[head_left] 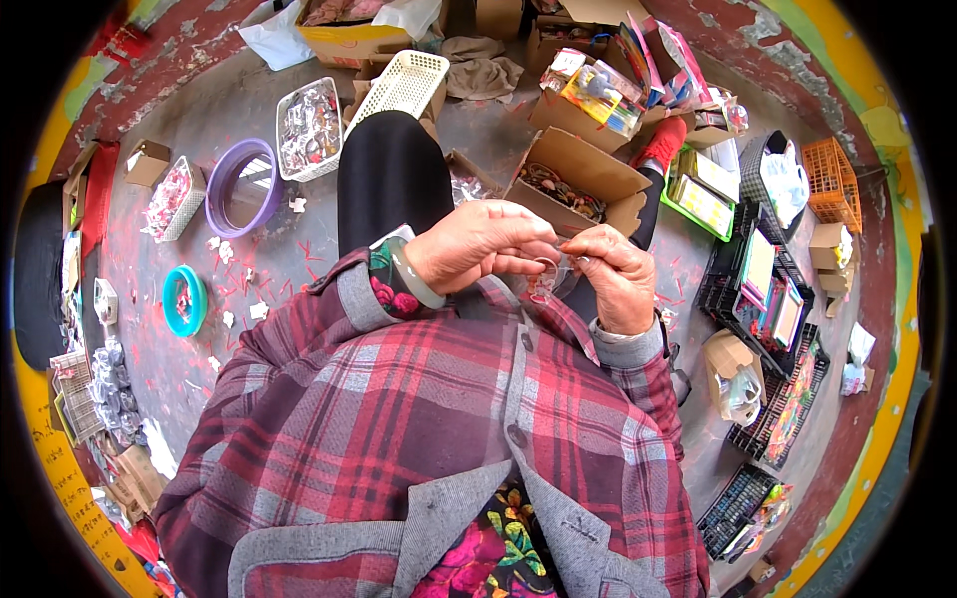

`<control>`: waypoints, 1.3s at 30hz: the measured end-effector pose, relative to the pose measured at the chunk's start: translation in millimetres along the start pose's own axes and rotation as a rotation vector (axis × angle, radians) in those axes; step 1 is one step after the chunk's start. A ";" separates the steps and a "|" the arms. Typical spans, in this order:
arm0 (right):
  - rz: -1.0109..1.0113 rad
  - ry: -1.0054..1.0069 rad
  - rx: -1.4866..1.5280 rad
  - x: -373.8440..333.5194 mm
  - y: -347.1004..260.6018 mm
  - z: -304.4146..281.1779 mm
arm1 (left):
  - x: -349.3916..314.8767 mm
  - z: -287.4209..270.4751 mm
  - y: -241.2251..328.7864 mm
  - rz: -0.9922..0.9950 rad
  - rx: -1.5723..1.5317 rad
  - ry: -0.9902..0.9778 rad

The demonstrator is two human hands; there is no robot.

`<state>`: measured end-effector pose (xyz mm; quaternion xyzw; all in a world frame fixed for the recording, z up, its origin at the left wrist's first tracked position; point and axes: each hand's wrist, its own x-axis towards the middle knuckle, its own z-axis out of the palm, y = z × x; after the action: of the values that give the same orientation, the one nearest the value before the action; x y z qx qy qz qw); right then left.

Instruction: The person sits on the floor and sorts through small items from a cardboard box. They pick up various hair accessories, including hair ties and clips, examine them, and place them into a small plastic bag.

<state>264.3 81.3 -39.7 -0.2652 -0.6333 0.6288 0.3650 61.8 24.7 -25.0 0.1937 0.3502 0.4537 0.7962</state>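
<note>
Both of my hands meet in front of my chest, above my lap. My left hand (483,244) has its fingers bent toward the right, their tips close together at a small thin item. My right hand (615,281) pinches the same spot with thumb and forefinger. Below the fingertips hangs a small ring-shaped piece (541,290), pale and reddish; its exact kind is too small to tell. Just beyond the hands stands an open cardboard box (610,177) with dark and coloured cord-like loops inside.
On the floor at left are a purple basin (216,211), a teal bowl (169,301) and a white basket (189,207) of pink-and-white pieces. Ahead stands a cream basket (403,82). At right are a green tray (716,228), black crates (726,282) and an orange crate (835,179). Scraps litter the floor.
</note>
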 end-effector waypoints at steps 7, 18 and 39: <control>-0.052 -0.026 -0.105 1.5 -2.0 2.6 | 5.7 -3.5 -10.9 0.057 0.110 0.061; 0.063 0.105 0.039 6.9 -1.3 -8.4 | 7.2 -6.1 -14.6 0.217 0.168 0.128; 0.050 -0.009 -0.039 5.9 -1.5 -0.7 | 5.1 -0.1 -19.1 0.286 0.308 0.042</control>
<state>261.6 86.3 -37.5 -0.2853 -0.6403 0.6264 0.3410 74.7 19.2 -39.0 0.3512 0.4010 0.5070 0.6773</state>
